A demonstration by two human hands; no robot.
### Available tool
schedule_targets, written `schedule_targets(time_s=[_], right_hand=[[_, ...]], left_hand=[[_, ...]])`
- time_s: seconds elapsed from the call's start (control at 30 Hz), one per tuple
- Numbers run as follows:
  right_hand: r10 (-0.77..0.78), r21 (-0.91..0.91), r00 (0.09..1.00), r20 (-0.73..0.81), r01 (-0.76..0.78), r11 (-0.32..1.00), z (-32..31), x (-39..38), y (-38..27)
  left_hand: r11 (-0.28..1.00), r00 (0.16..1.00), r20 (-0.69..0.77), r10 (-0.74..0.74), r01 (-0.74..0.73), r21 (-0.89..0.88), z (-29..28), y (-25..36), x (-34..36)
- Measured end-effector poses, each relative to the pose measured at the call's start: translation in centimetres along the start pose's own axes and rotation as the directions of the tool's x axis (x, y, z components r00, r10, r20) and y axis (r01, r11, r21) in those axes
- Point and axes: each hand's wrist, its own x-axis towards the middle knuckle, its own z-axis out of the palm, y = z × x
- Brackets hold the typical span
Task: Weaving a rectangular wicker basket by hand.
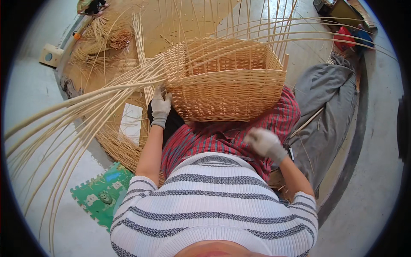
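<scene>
A rectangular wicker basket (pixel 227 100), partly woven, rests on my lap with its open side up. Tall upright stakes rise from its far rim. Long pale willow rods (pixel 102 90) fan out to the left from its left side, and several thinner ones arch over its top to the right. My left hand (pixel 160 106), in a pale work glove, grips the basket's left side near the lower corner; its fingertips are partly hidden there. My right hand (pixel 264 142), gloved too, hovers over my lap just below the basket's near wall, apart from it and smeared by motion.
Bundles of willow (pixel 100 40) lie on the floor at the far left, with more thin rods (pixel 117 147) beside my left leg. A white sheet (pixel 131 122) and a green foam mat (pixel 102 195) are nearby. Grey cloth (pixel 327 103) covers the right side; red and blue items (pixel 342 39) sit beyond.
</scene>
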Motion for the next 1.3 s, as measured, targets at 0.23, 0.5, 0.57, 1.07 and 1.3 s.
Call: schedule_targets(time_s=[0.23,0.5,0.57,1.07,1.3], right_hand=[[0.043,0.390,0.948,-0.316,0.088,0.917,-3.5,7.1,-3.7],[-0.007,0.844,0.845,-0.535,0.534,0.048,-6.9,24.0,-11.6],[-0.058,0.742,0.759,-0.649,0.648,0.171,-6.1,24.1,-13.5],[0.396,0.930,0.888,-0.232,0.322,-0.177,-0.4,19.3,-9.6],[0.607,0.994,0.794,-0.035,0.092,-0.062,0.0,24.4,-4.5]], left_hand=[[0.766,0.980,0.117,0.160,-0.198,0.612,-3.3,2.3,3.3],[0.676,0.947,0.304,0.107,-0.294,0.676,-4.5,1.2,5.9],[0.632,0.877,0.306,0.370,-0.479,0.609,-4.3,-1.3,6.7],[0.656,0.882,0.323,0.342,-0.470,0.590,-4.5,-2.3,8.4],[0.772,0.953,0.237,0.188,-0.292,0.564,-1.6,5.2,3.3]])
